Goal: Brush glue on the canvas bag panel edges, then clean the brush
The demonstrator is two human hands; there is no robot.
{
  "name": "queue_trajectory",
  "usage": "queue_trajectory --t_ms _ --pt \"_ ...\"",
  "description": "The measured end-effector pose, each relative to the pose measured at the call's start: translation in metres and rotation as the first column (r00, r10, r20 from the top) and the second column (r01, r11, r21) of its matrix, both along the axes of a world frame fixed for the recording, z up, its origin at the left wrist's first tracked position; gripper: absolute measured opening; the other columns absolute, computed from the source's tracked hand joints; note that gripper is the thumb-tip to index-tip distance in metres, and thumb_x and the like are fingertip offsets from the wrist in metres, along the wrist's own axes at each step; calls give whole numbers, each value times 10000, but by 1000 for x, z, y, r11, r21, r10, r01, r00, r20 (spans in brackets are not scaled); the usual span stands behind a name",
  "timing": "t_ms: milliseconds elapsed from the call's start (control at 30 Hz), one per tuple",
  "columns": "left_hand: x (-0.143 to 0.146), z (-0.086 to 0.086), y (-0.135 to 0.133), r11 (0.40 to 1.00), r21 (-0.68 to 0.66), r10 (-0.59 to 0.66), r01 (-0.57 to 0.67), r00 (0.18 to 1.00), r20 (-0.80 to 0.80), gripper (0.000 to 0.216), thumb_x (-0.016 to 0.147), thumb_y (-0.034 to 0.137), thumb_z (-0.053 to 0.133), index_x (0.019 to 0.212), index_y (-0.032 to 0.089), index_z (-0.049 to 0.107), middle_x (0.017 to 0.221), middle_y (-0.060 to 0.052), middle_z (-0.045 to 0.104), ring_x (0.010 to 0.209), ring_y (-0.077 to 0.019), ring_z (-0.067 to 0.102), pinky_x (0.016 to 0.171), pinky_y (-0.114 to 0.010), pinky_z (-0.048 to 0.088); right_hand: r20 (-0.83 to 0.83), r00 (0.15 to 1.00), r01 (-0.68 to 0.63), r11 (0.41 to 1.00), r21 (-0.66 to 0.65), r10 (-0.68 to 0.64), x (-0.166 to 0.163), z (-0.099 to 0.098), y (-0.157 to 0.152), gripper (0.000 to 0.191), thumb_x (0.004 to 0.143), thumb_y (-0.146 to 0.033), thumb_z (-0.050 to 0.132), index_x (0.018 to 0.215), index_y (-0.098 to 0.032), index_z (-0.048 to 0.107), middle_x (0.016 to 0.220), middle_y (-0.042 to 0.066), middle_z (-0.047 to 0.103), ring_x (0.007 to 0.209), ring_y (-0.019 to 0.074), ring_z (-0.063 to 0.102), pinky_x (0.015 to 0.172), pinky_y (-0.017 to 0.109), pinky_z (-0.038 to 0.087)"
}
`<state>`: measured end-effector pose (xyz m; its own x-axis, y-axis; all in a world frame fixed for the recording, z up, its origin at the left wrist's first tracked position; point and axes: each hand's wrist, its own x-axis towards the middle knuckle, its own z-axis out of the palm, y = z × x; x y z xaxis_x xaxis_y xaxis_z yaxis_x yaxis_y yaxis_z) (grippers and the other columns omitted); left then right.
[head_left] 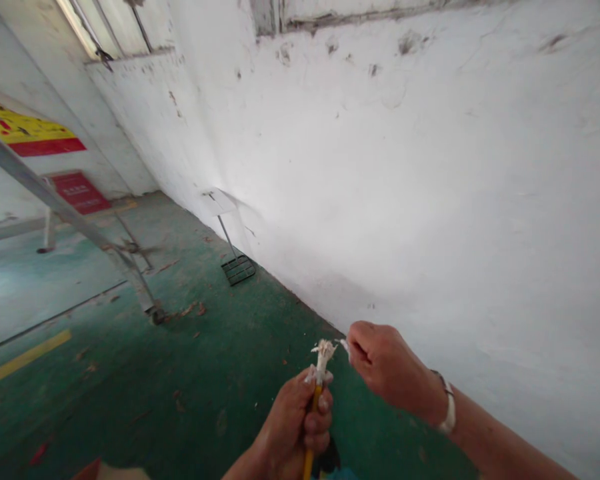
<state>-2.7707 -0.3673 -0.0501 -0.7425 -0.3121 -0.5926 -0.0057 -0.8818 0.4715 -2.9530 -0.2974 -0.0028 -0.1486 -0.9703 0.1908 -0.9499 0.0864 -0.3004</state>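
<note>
My left hand (pixel 303 417), low in the middle of the view, is wrapped round a slim yellow stick (pixel 309 465). The stick's upper end carries a white, frayed, bristly tip (pixel 323 352) that stands up above my thumb. Whitish residue shows on that thumb and fingers. Just to the right, my right hand (pixel 385 363) is closed, and a small white strip (pixel 345 345) pokes out of its fingers toward the frayed tip. What the strip is I cannot make out. A pale band circles my right wrist.
A white, scarred wall (pixel 380 200) rises close in front and to the right. A small stand with a dark grid base (pixel 239 269) is by the wall. At the left, a metal frame leg (pixel 135 277) meets the green floor (pixel 205 373), where debris is scattered.
</note>
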Motion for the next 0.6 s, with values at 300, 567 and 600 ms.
queue_trajectory --t_ms 300,567,600 --pt "-4 -4 7 993 -109 -47 49 999 20 304 832 468 605 925 191 517 589 63 461 356 -20 220 353 -165 153 -55 998 42 999 -6 -42 -11 -10 -26 157 880 -98 432 776 -167 526 680 37 572 571 146 464 553 308 206" --pt "-3 1 4 985 -165 -32 42 997 64 313 846 479 585 929 192 491 625 58 468 384 -19 243 368 -158 160 -35 987 -152 985 77 155 10 6 -8 133 898 -149 463 780 -197 504 713 -3 581 603 130 502 566 293 254" --pt "-3 1 5 981 -187 -34 45 998 61 315 850 486 578 924 194 485 626 58 473 383 -19 245 366 -160 165 -57 983 -165 981 104 172 13 2 -11 121 899 -150 468 796 -194 515 741 8 597 625 139 524 565 296 257"
